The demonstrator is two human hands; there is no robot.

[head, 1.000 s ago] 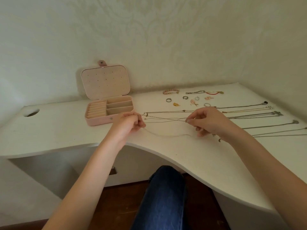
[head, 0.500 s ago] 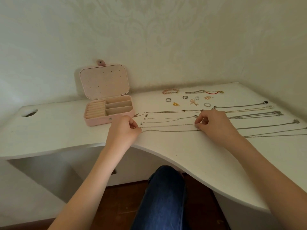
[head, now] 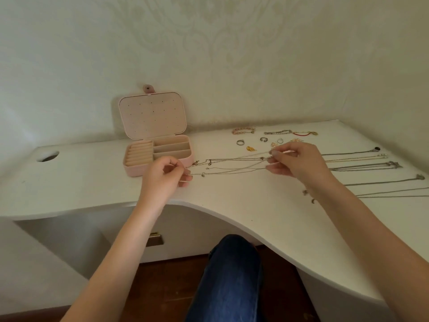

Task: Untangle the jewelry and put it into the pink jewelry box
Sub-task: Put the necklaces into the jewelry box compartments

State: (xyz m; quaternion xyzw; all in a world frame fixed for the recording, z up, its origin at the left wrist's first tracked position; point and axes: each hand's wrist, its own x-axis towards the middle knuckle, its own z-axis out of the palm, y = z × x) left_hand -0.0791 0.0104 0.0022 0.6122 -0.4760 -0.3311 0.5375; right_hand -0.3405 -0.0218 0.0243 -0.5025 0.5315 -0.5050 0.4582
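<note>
The pink jewelry box [head: 139, 169] stands open on the white desk [head: 243, 212], its lid upright against the wall. Several thin chains [head: 234, 165] lie stretched out side by side between my hands. My left hand [head: 166, 177] is just right of the box, thumb and forefinger pinched on the left end of a fine chain. My right hand [head: 296, 162] is raised a little, pinching the same chain near its middle. More long necklaces [head: 364, 167] run to the right past my wrist.
Rings [head: 240, 142], small charms and bracelets [head: 277, 132] lie in rows at the back of the desk near the wall. A cable hole [head: 47, 156] is at the far left. The desk's front edge curves inward above my knee [head: 232, 263].
My right hand rose from the desk and moved back toward the rings, lifting the chain. My left hand shifted slightly up and right, still pinched on the chain's end.
</note>
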